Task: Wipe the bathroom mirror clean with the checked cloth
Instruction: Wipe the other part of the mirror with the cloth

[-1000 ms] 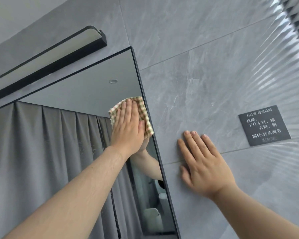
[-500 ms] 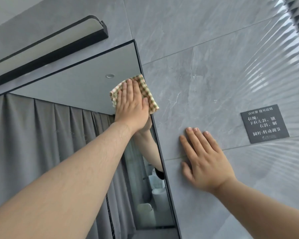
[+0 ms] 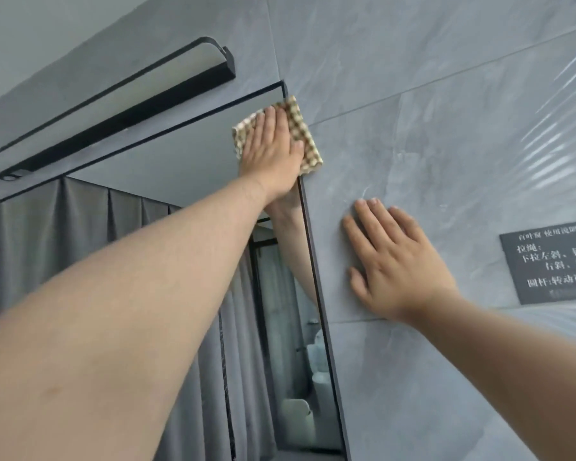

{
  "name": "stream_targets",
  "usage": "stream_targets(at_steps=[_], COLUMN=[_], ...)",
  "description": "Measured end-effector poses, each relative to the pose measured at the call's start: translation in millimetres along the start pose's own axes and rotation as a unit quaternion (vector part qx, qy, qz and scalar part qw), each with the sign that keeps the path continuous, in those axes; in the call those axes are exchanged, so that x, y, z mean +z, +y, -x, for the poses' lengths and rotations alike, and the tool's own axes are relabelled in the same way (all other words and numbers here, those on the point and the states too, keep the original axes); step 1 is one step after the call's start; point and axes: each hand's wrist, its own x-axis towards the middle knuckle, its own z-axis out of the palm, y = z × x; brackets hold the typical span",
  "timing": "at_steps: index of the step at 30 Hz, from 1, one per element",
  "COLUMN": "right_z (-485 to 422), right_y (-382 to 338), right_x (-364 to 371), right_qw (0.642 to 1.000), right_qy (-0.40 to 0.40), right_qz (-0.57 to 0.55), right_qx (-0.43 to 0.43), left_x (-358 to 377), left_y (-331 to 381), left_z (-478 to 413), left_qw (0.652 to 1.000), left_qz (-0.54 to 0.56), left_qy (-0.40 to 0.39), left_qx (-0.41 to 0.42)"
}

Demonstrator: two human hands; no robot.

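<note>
Over the last second the left hand [image 3: 270, 154] has slid the checked cloth [image 3: 306, 141] up the right edge of the mirror [image 3: 167, 161], from beside the reflected curtain [image 3: 47, 247] to the top right corner. The right hand [image 3: 399, 261] has kept its place.

Nearest, that right hand lies flat on the grey tiled wall [image 3: 446, 134] just beside the mirror's dark frame. Its fingers are straight and spread, it holds nothing, and it seems to be bracing the reach.

Farther up, the left hand presses the cloth against the glass with a flat palm and straight fingers, not gripping it. The cloth's right edge laps over the frame onto the tile, and its top corner almost reaches the frame's upper corner. Above that hangs the black light bar [image 3: 120, 118], and a dark sign [image 3: 552, 261] is fixed to the wall at the right.

The wiping looks well under way, with the stroke now at the glass's upper limit on this side. The visible glass reflects cleanly with no streaks showing, but whether it has all been wiped cannot be told. The left and lower parts run out of view and may still need passes.
</note>
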Motion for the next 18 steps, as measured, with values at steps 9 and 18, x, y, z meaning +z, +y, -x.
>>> stream_targets(at_steps=[9,18], right_z=[0,1], right_y=[0,-1], right_x=[1,1], right_qw=[1.000,1.000], right_qy=[-0.009,-0.004], right_qz=[0.007,-0.008], right_qx=[0.008,0.014], left_x=[-20,7], left_y=[8,4], left_z=[-49,21], left_qw=[0.999,1.000], left_qz=[-0.007,-0.003], left_qy=[0.009,-0.020], left_qx=[-0.036,0.002])
